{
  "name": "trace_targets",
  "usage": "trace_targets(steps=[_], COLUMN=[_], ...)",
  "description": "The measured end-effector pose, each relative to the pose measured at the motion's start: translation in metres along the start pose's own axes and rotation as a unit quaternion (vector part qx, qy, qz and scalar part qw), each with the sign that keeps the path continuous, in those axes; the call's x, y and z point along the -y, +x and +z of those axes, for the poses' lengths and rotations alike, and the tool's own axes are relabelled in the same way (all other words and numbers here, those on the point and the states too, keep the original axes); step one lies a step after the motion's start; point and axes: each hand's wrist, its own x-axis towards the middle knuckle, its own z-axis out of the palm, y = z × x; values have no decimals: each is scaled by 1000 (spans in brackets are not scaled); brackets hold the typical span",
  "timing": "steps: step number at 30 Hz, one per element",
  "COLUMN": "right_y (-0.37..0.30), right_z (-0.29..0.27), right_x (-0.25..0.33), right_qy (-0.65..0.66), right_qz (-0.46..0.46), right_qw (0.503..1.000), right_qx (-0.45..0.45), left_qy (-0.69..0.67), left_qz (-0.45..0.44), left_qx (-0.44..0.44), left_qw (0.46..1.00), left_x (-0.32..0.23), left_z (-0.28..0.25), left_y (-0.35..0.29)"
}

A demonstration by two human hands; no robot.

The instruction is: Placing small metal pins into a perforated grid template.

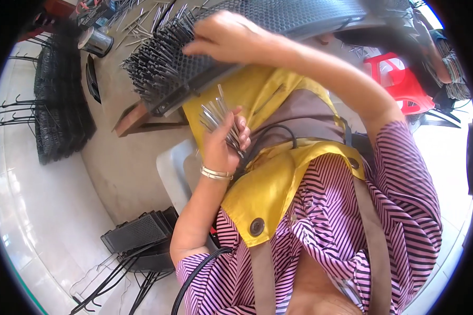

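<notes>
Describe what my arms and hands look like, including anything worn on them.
The left hand and right hand are ungloved. Pale metallic bangles circle the left wrist only. The left sleeve and right sleeve are pink with dark stripes, leaving the forearms bare. A black cable runs beside the left sleeve.

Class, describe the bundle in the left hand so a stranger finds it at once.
Start from the yellow apron and move left to the braceleted left hand. It grips the bundle of thin rods: silvery, unlike the dark pins massed beyond, and held, unlike the loose rods farther off.
</notes>
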Motion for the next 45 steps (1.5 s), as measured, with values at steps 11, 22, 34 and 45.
trace_targets(steps=[11, 22, 34, 45], right_y=[-79, -102, -86, 0], right_z=[40, 48, 31, 29], right_x=[20, 29, 5, -37], right_qy=[436, 643, 563, 571], right_qz=[284, 338, 364, 261], right_qw=[846, 675, 742, 733], right_qx=[114, 129, 5, -262], left_qy=[125, 128, 66, -8], left_qz=[29, -26, 30, -15], left_qx=[-3, -1, -120, -88], left_qw=[992, 991, 990, 996], left_x=[-3, -1, 1, 8], left_z=[-6, -7, -12, -14], left_y=[0, -4, -5, -1])
